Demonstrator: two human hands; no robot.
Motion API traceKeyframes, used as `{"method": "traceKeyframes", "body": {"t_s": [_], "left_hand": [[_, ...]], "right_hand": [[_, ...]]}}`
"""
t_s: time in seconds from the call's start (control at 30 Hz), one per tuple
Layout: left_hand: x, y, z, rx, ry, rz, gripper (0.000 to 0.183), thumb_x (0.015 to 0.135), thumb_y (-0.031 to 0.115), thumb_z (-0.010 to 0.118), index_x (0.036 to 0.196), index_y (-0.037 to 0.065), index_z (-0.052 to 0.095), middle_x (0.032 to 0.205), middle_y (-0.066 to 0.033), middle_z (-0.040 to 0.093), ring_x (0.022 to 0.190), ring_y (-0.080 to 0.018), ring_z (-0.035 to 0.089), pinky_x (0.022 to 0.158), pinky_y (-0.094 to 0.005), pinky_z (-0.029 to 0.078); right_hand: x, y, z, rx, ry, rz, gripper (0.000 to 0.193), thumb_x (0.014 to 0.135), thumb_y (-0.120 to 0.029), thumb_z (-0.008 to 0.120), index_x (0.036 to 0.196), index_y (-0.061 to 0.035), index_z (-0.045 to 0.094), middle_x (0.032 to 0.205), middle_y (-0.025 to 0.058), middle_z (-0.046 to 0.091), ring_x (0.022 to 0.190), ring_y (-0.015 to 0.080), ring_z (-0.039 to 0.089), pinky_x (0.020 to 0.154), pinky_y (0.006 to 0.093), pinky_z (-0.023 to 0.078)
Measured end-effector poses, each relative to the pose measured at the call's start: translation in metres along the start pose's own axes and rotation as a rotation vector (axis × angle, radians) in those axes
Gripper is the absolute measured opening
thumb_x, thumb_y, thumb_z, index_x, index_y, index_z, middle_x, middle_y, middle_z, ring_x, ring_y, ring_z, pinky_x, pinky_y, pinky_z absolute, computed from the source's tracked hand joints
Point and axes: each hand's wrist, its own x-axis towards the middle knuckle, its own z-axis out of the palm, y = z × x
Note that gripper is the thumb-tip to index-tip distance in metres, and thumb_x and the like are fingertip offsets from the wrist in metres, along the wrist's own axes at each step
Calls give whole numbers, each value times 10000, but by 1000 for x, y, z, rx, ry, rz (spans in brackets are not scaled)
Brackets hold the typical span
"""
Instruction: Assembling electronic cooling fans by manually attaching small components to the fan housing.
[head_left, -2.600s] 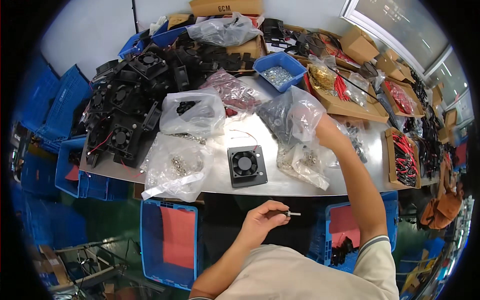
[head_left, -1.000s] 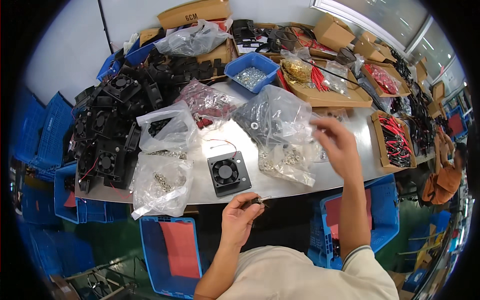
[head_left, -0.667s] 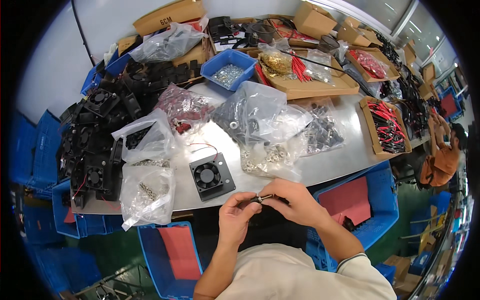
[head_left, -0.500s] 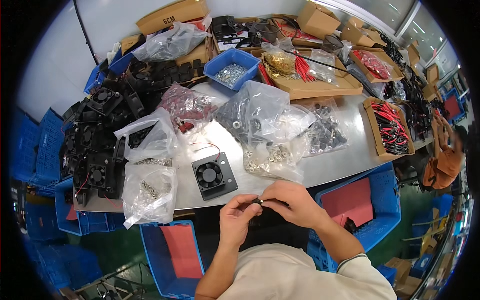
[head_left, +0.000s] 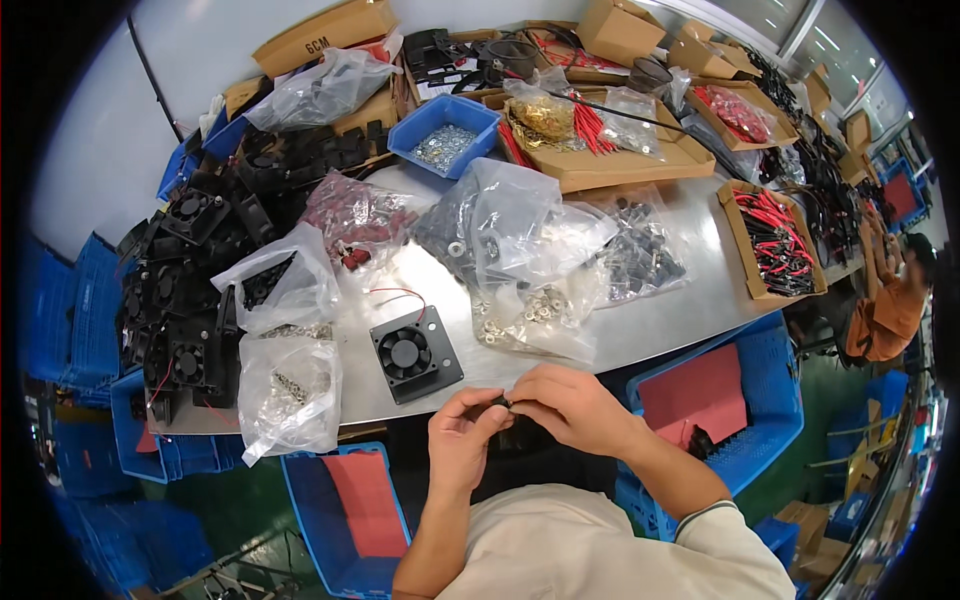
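Beyond the table's front edge, on my side, both hands meet at a small black part [head_left: 501,401] whose exact kind I cannot make out. The fingertips of my left hand [head_left: 462,440] pinch it from one side. My right hand [head_left: 572,408] is closed against its other side, with thumb and forefinger together; the fingers cover most of the part. Just past my left hand, a black fan on a square plate [head_left: 405,353] lies flat on the metal table [head_left: 640,345], a thin red wire trailing from its far edge.
Black fans [head_left: 188,365] are heaped at left. Around the lone fan are clear bags of metal bits [head_left: 290,390], washers [head_left: 535,310], dark red parts [head_left: 355,215] and black parts [head_left: 640,250]. A blue bin [head_left: 443,135] holds small metal pieces; a box [head_left: 775,240] holds red-black leads. Blue crates [head_left: 720,400] stand below.
The view has shifted slightly, so the table's things appear a little farther left. Both hands stay together on the small part; a bright spot seen between the fingertips no longer shows.
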Motion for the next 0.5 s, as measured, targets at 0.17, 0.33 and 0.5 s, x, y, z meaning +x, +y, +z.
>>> {"method": "traceKeyframes", "body": {"t_s": [0.17,0.33,0.5], "left_hand": [[-1,2,-3,-15,-16,-4,227,859,-65,652,1085,-41,637,978,-71,640,841,-143,657,768,-271,568],[-2,4,-5,-26,-30,-41,222,860,-64,653,1080,-37,639,968,-70,641,836,-144,656,761,-268,568],[-2,-3,-6,52,-40,77,226,855,-58,663,1078,-37,632,975,-86,644,826,-155,662,768,-277,569]], "right_hand": [[1,0,3,7,13,-18,149,835,-11,653,979,-14,617,906,119,624,821,313,615,712,380,501],[3,-1,3,-57,14,-84,151,830,-10,655,976,-13,617,898,119,623,823,314,614,715,380,500],[0,0,4,2,-21,-4,153,832,-10,654,980,-15,619,919,128,622,825,323,612,719,381,501]]}}
